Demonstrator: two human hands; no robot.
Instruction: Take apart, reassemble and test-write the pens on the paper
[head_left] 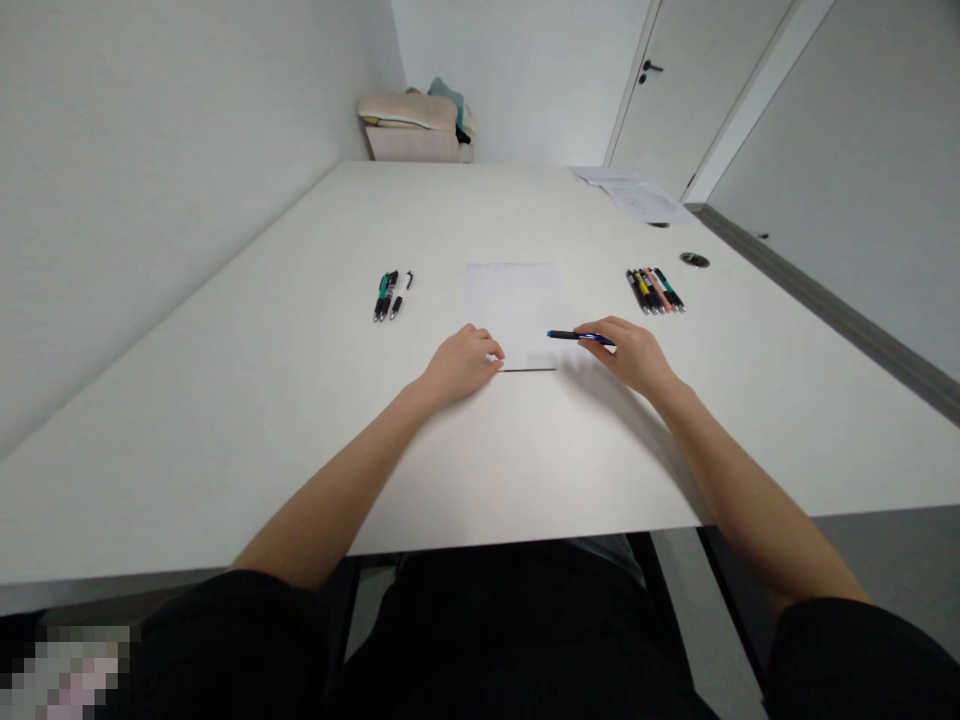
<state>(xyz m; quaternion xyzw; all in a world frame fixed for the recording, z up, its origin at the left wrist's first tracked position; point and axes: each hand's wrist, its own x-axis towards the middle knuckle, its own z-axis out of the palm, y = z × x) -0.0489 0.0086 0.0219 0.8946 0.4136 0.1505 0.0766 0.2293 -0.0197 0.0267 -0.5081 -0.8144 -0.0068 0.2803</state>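
Observation:
A sheet of white paper lies on the white table in front of me. My left hand rests at its lower left corner, fingers loosely curved, with a gap between thumb and forefinger. By the left thumb, a thin dark strip runs along the paper's lower edge; I cannot tell what it is. Above the sheet's right side, my right hand is closed around a blue pen with a black grip. The pen is held nearly level, one end pointing left, its other end partly covered by the fingers.
Several pens lie side by side right of the paper. To its left are two pens and a separate black-and-white pen. Loose papers and a round table fitting are at the far right. Folded cloths sit beyond the table.

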